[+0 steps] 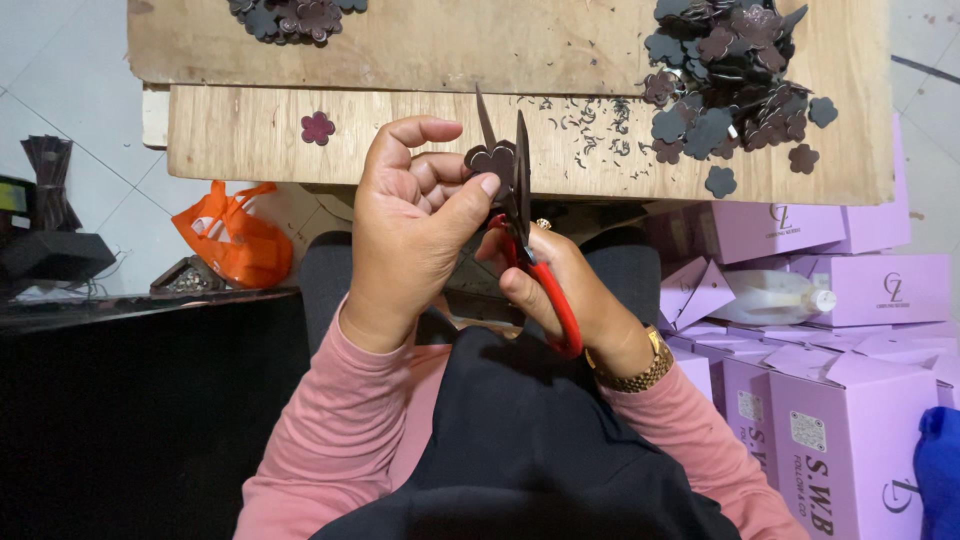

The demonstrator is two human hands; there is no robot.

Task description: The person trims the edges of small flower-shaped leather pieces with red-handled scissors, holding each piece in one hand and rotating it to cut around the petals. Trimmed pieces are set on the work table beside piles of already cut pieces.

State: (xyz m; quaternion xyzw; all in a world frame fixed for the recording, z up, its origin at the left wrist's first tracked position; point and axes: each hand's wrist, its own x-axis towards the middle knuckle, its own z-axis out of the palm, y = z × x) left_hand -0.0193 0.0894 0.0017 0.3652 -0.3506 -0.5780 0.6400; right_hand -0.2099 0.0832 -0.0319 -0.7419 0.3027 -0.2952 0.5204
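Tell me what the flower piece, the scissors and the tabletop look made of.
Flower piece: thin, matte, dark sheet, perhaps leather or foam. Scissors: dull grey metal blades, glossy red handles, likely plastic-coated. Tabletop: raw, unfinished wood, with visible grain.

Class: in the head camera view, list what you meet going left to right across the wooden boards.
Small pile of dark flower cutouts → single maroon flower → flower piece pinched by the left hand → scissors in the right hand → big cutout heap.
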